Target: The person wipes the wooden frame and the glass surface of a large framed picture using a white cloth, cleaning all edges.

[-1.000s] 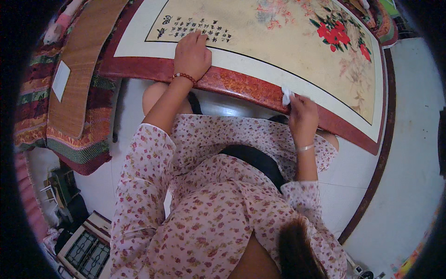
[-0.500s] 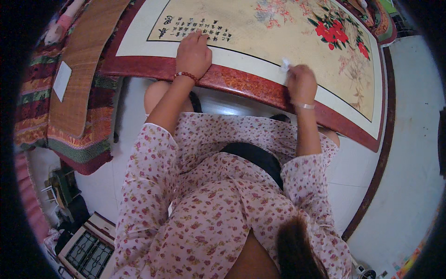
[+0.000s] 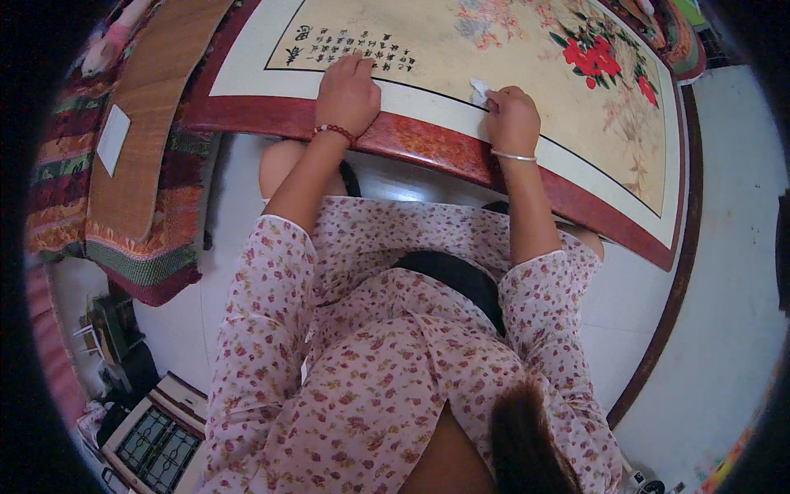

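A low table (image 3: 436, 140) with a dark red wood border stretches in front of me, its top printed with red flowers, pale blossoms and rows of dark characters. My left hand (image 3: 349, 97) lies flat on the near edge, fingers stretched out toward the characters. A beaded bracelet (image 3: 335, 130) circles that wrist. In the fingers of my right hand (image 3: 513, 123) is pinched a small crumpled white tissue (image 3: 479, 91), just over the table's printed surface. A light bangle (image 3: 513, 156) is on the right wrist.
At the left stands a seat with a striped woven cover (image 3: 140, 272) and a brown mat (image 3: 123, 189), on which a white card-like rectangle (image 3: 113, 140) lies. A cabinet with a latticed panel (image 3: 158, 449) is at the lower left. Along the right runs a pale wall (image 3: 732, 206).
My right hand has moved left and slightly farther up the table, carrying the tissue with it. My left hand stays on nearly the same spot.
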{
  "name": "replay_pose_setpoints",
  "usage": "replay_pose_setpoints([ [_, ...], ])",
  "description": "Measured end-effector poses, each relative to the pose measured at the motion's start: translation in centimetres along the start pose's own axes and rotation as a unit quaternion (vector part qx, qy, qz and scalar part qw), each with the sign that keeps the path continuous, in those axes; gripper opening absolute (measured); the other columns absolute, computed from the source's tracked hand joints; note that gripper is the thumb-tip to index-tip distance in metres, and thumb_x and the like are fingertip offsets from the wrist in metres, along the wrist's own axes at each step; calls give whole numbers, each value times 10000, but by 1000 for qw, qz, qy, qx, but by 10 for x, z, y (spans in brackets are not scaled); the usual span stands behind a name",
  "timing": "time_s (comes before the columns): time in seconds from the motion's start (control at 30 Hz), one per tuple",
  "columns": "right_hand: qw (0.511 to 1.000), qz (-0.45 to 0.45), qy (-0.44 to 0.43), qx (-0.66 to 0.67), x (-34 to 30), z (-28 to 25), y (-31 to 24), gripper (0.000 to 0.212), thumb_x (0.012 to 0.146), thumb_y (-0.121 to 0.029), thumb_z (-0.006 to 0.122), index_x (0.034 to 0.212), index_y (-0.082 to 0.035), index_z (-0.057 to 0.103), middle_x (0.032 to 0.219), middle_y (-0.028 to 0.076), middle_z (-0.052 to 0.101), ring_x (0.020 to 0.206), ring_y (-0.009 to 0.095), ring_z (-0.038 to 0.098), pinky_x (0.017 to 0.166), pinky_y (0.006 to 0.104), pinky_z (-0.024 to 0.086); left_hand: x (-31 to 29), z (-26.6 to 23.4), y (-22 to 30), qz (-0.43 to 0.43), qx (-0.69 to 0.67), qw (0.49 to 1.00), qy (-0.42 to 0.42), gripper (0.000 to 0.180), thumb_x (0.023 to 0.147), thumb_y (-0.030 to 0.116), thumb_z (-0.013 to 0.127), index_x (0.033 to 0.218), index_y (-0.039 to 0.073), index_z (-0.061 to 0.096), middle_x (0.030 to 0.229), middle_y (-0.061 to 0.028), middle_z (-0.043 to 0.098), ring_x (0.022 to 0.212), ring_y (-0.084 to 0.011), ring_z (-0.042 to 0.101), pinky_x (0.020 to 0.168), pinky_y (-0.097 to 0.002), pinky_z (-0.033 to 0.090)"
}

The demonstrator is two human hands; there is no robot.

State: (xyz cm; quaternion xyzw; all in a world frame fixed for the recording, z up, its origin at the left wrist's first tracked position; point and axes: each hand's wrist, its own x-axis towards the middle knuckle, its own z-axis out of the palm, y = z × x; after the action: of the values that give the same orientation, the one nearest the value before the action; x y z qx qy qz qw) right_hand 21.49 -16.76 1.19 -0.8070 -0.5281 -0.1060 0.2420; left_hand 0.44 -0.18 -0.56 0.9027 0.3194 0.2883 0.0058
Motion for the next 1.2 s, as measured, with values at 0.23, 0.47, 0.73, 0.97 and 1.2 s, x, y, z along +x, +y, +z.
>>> replay_pose_setpoints([
  [0.23,993,-79,-40,77,-91,-38,-54,278,718,-2,596,975,-56,686,891,122,621,869,328,568,723,419,486,-8,-11,-4,-17,13,1000,-13,361,783,124,557,1120,-3,581,1193,-209,577,1109,-363,542,979,-453,420],
  [0.47,992,-98,-21,74,-26,1,-55,189,697,-14,596,859,-59,683,851,117,603,839,321,574,722,409,498,-6,-9,-3,-35,30,999,-15,341,775,149,561,1084,17,617,1189,-181,581,1127,-335,527,983,-428,412],
  [0.73,993,-96,-31,63,-27,8,-61,191,719,-47,605,895,-56,681,882,116,601,846,321,566,715,417,495,-4,-1,-2,-11,-3,1000,6,341,796,114,549,1114,1,597,1193,-204,580,1114,-364,542,987,-455,418],
  [0.97,984,-109,-34,134,-80,-20,-72,296,690,-23,608,978,-51,672,913,108,600,861,317,558,736,418,492,-3,-14,4,-36,21,999,-33,347,766,144,572,1077,-3,616,1203,-184,580,1138,-336,527,983,-428,408],
  [1.2,995,-88,-30,20,25,33,-42,151,743,-66,605,840,-100,715,857,111,614,827,312,579,734,410,502,-1,-1,-2,-15,13,1000,6,348,766,146,573,1085,13,619,1187,-182,584,1118,-332,536,974,-431,417],
])
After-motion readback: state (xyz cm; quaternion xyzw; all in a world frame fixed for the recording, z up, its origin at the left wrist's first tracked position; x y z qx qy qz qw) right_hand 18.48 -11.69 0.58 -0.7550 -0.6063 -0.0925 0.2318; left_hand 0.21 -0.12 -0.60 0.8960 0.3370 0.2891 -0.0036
